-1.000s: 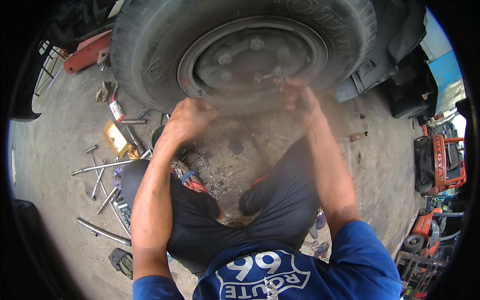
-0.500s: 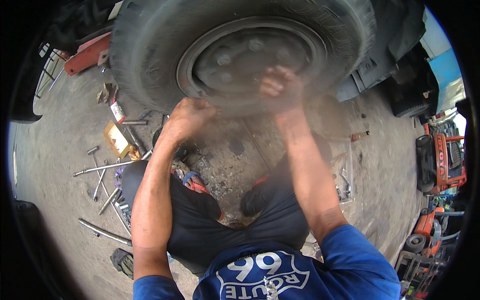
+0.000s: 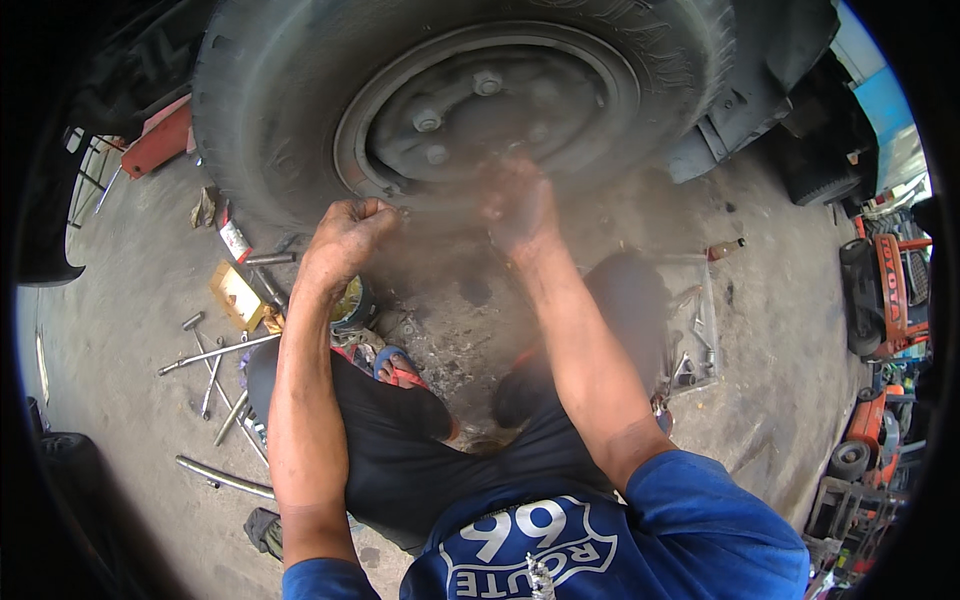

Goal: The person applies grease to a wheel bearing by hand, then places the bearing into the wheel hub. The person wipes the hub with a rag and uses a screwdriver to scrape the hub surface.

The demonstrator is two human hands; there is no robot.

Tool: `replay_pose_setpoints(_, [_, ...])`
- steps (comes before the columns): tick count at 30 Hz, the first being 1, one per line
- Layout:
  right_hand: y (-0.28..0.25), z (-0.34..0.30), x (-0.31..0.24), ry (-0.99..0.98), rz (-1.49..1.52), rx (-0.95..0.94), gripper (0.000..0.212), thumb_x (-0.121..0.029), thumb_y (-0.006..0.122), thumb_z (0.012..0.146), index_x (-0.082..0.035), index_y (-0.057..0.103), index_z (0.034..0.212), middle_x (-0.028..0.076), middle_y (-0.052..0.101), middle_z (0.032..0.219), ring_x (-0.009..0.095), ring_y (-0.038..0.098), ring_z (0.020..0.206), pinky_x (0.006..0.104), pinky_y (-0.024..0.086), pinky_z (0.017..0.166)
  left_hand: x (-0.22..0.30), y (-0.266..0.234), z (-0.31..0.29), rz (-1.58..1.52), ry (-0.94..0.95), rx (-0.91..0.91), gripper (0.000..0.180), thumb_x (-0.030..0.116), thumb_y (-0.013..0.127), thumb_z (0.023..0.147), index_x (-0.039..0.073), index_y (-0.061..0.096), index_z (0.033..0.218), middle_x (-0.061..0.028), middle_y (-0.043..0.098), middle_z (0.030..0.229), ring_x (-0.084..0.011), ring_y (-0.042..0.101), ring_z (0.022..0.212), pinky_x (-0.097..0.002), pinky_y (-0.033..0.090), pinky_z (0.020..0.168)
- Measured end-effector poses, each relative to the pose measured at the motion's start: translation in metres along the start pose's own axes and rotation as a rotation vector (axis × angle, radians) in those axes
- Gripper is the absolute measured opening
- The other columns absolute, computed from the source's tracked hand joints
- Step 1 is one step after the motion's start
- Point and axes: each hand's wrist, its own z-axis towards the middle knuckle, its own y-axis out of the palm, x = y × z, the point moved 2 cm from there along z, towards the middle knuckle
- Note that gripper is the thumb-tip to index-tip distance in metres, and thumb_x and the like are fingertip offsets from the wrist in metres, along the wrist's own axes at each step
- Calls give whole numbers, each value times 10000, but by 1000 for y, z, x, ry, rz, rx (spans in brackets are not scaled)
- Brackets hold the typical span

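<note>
A large wheel with a black tyre (image 3: 270, 120) stands upright in front of me. Its grey steel rim (image 3: 352, 150) surrounds a recessed hub face with several nuts, one being a hub nut (image 3: 427, 120) at the upper left. My left hand (image 3: 345, 238) is closed, thumb against curled fingers, just below the rim's lower left edge; anything between the fingers is too small or hidden to make out. My right hand (image 3: 520, 205) is smeared by motion in front of the lower hub, so its fingers and any contents cannot be read.
Left on the concrete floor lie wrenches, bars (image 3: 225, 473), a hammer-like tool (image 3: 193, 322), a yellow box (image 3: 237, 297) and a red-and-white carton (image 3: 235, 240). A bucket (image 3: 352, 303) stands beside my left forearm. Right are a tool tray (image 3: 712, 340), a bottle (image 3: 725, 249) and orange forklifts (image 3: 887, 290).
My right hand has moved left and slightly down across the wheel, still blurred. My left hand stays closed near the rim's lower edge. The whole view has shifted a little.
</note>
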Motion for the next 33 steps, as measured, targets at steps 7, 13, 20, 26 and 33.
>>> replay_pose_setpoints(7, [20,5,39,-269,-730,-50,968,-32,558,927,-30,-116,1621,76,705,832,95,542,533,236,416,443,-12,-13,6,-563,-37,-64,208,184,638,942,7,665,1048,-35,664,875,-83,572,706,-205,359,513])
replay_pose_setpoints(13, [-16,7,67,-399,-1499,28,937,-111,605,939,-93,-8,1648,165,707,862,307,712,771,420,575,837,-16,-15,10,-746,-58,-84,187,159,628,949,-2,655,1042,-54,666,895,-95,565,699,-204,343,490])
replay_pose_setpoints(20, [-58,8,-11,-173,-2241,-18,846,-95,633,910,-301,257,1640,180,734,1050,354,746,900,474,598,845,-5,-8,7,-708,-39,-82,186,135,616,927,-27,639,1014,-67,637,860,-100,529,676,-199,339,475])
replay_pose_setpoints(26, [-47,-1,-64,-294,-2452,-144,815,-27,600,887,-259,328,1620,196,731,988,345,750,944,475,616,814,-4,-7,2,-649,-47,-82,188,131,617,931,-33,640,1021,-70,640,838,-100,550,683,-193,347,474])
replay_pose_setpoints(33, [-45,5,-46,184,-541,-25,407,-98,537,983,-34,513,1385,68,632,855,121,553,615,269,444,485,-11,-9,4,-629,-49,-64,200,158,637,946,-26,649,1025,-71,646,838,-98,571,673,-195,350,473])
